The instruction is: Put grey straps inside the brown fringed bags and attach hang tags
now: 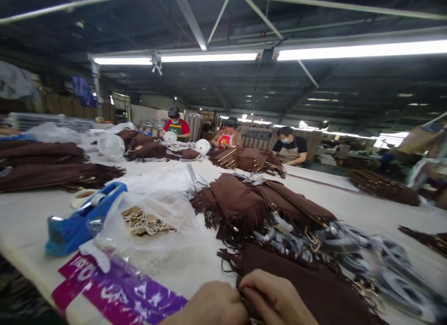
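At the bottom edge of the head view my left hand is closed like a fist. Close against it, my right hand has its fingers bent and pinched together. Dark brown material shows between the two hands, at the near edge of a brown fringed bag lying flat on the table. The fingertips are mostly hidden. More brown fringed bags with gold zippers and fringes lie just beyond, beside grey-wrapped straps with gold hardware on the right.
A blue tape dispenser stands at left on the white table. Near it are a clear plastic bag of string tags and a purple printed plastic bag. Several bag piles lie farther off. Three people work across the table.
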Demonstrator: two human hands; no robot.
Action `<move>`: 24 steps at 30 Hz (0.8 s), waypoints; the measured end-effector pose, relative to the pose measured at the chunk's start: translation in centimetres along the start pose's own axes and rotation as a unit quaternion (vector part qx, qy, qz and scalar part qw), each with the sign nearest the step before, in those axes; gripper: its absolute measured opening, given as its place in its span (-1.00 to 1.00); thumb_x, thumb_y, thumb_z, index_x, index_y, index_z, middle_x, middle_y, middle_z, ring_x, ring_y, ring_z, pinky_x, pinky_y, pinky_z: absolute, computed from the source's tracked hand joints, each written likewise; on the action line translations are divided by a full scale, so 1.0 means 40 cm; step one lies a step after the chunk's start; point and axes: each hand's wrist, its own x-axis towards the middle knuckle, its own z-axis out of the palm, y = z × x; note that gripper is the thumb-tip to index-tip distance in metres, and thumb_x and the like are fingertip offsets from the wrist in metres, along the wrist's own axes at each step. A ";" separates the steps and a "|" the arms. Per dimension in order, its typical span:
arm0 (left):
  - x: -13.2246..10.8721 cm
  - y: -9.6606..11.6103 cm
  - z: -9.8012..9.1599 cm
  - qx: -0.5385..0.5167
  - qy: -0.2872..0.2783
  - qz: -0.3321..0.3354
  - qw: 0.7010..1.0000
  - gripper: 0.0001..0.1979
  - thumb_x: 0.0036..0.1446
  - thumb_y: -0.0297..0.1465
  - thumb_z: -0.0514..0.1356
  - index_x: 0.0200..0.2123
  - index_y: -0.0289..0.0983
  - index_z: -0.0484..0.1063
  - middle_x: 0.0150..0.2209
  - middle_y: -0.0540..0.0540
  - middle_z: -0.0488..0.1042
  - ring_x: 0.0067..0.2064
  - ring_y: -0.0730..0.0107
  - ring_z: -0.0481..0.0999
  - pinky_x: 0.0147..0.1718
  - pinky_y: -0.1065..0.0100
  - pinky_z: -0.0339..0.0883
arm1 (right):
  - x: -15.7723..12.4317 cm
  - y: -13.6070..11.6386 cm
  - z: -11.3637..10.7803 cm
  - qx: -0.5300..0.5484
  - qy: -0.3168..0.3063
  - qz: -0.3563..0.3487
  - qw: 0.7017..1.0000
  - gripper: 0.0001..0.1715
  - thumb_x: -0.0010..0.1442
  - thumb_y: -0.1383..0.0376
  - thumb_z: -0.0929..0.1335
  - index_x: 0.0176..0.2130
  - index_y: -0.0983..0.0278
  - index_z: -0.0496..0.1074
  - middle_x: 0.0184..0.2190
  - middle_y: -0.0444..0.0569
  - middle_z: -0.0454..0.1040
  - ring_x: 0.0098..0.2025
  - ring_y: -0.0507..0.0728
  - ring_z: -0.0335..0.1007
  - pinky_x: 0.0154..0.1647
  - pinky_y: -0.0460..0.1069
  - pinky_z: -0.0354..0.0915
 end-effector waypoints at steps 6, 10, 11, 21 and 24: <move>-0.261 -0.190 -0.165 -0.115 0.161 -0.287 0.937 -0.67 0.17 -0.51 -0.04 -0.19 -0.24 0.50 -0.17 -0.14 0.59 -0.12 0.24 0.55 -0.09 0.26 0.41 | 0.146 -0.041 0.139 0.028 -0.091 -0.025 0.995 -0.72 0.20 0.47 0.29 -0.16 0.27 0.54 -0.23 -0.03 0.58 -0.17 0.12 0.48 -0.11 -0.10 0.27; -0.331 -0.266 -0.147 -0.174 0.188 -0.353 0.900 -0.61 0.17 -0.45 -0.05 -0.10 -0.24 0.54 -0.06 -0.14 0.58 0.00 0.19 0.53 0.08 0.15 0.33 | 0.247 -0.062 0.227 0.010 -0.088 0.003 0.996 -0.59 0.15 0.55 0.26 -0.06 0.34 0.51 -0.15 0.08 0.55 -0.08 0.18 0.45 -0.05 -0.04 0.26; -0.334 -0.273 -0.138 -0.190 0.194 -0.357 0.894 -0.60 0.18 -0.43 -0.05 -0.09 -0.25 0.54 -0.06 -0.14 0.58 0.00 0.19 0.53 0.09 0.15 0.33 | 0.268 -0.066 0.245 0.000 -0.079 0.015 0.997 -0.58 0.15 0.55 0.25 -0.05 0.36 0.50 -0.15 0.11 0.54 -0.08 0.19 0.45 -0.06 -0.03 0.26; -0.315 -0.263 -0.103 -0.200 0.207 -0.341 0.895 -0.64 0.14 -0.46 0.02 -0.08 -0.21 0.53 -0.09 -0.10 0.60 -0.04 0.24 0.54 0.05 0.21 0.35 | 0.349 -0.097 0.325 -0.160 -0.086 0.071 0.981 -0.78 0.24 0.41 0.28 -0.20 0.25 0.51 -0.26 -0.01 0.60 -0.21 0.18 0.52 -0.31 -0.06 0.22; -0.314 -0.255 -0.103 -0.180 0.197 -0.325 0.907 -0.64 0.15 -0.48 0.02 -0.05 -0.19 0.50 -0.07 -0.09 0.59 -0.05 0.26 0.54 0.03 0.23 0.36 | 0.362 -0.097 0.336 -0.180 -0.088 0.062 0.978 -0.75 0.28 0.41 0.24 -0.20 0.25 0.50 -0.25 0.02 0.60 -0.21 0.19 0.52 -0.35 -0.05 0.19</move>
